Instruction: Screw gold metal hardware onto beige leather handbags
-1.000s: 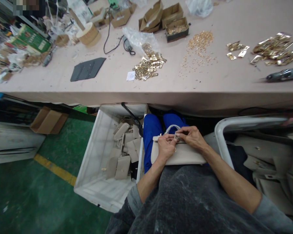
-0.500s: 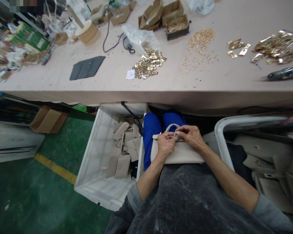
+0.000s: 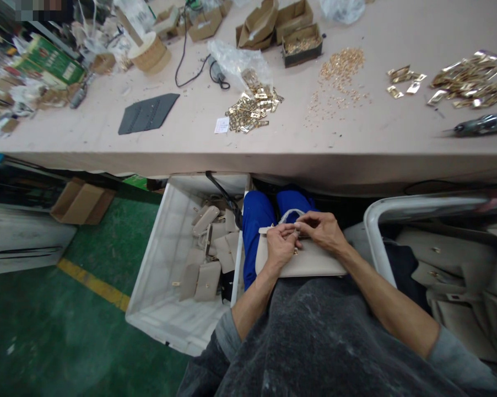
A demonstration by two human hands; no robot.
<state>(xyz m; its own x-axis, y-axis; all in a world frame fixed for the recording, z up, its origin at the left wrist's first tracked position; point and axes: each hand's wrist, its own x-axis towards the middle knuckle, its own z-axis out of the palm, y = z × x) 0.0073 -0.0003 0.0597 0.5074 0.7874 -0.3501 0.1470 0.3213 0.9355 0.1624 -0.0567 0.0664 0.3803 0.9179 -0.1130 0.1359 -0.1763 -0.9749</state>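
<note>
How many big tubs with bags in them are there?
2: one white tub left of the blue trousers, and another tub on the right, cut off by the picture's edge. More could be hidden under the table.

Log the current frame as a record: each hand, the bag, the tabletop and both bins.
Left hand: grips the beige bag near its top edge
Right hand: fingertips close to the left's; anything between them is hidden
Bag: lying across blue trousers
Tabletop: gold plates in heaps, small gold pieces scattered, dark sheet, grey tool at right
Left bin: several beige pieces
Right bin: larger beige pieces, dark material
</note>
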